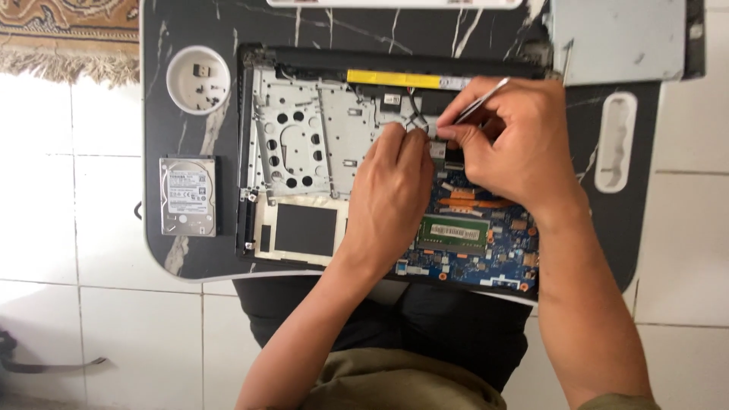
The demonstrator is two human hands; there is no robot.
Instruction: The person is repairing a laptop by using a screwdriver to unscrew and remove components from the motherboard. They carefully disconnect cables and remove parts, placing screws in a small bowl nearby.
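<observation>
An opened laptop chassis point(304, 144) lies on a black marble-patterned lap table point(190, 30), its silver frame and blue circuit board point(486, 262) exposed. My left hand point(391, 190) rests on the middle of the laptop, fingertips pressing at a small part near thin wires point(416, 114). My right hand point(509, 140) grips metal tweezers point(482, 100) like a pen, their tip hidden by my fingers at the same spot. A green memory module point(456, 230) shows between my wrists.
A white round dish point(197, 80) with small screws sits in the table's left corner. A silver hard drive point(187, 197) lies below it. A grey laptop cover point(619, 38) lies top right beside a white oval slot point(615, 140). White floor tiles surround the table.
</observation>
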